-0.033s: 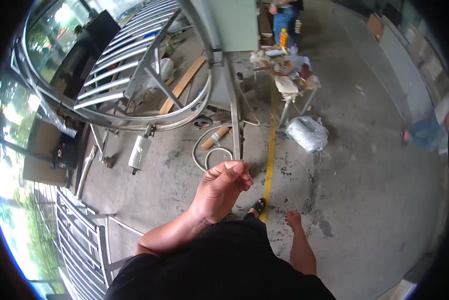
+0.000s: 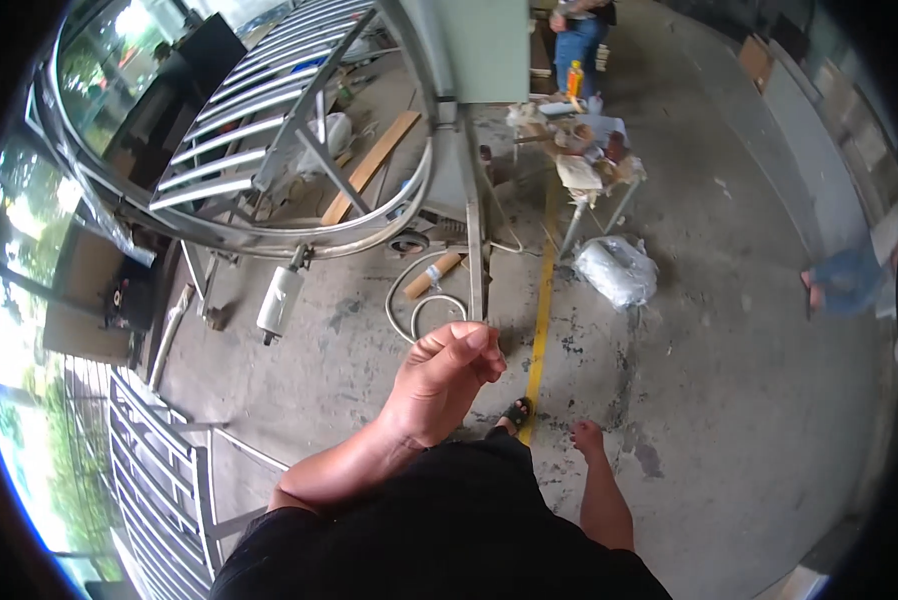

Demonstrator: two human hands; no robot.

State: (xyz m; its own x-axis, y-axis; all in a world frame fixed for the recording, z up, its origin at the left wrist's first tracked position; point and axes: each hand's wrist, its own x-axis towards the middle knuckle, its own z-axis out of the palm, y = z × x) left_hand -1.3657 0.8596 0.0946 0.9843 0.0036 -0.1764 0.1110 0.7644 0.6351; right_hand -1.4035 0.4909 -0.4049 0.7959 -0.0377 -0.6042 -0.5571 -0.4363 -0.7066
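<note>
My left hand is raised in front of my body, thumb pressed against curled fingers. Whatever lies in that pinch, if anything, is too small or hidden to name. Beyond it, in line with the fingertips, runs the lower end of a grey metal post. A pale coiled hose lies on the floor behind the hand. Lower and to the right hangs my right hand, its fingers curled in, with nothing visible in them. It touches nothing and is over bare concrete beside a yellow floor line.
A curved metal frame with slats fills the far left; a white cylinder is near it. Ahead stand a cluttered small table and a plastic-wrapped bundle. A person in jeans stands behind. Metal railings are at left.
The surroundings have shifted slightly to the right in the view. Both hands keep the same pose and place.
</note>
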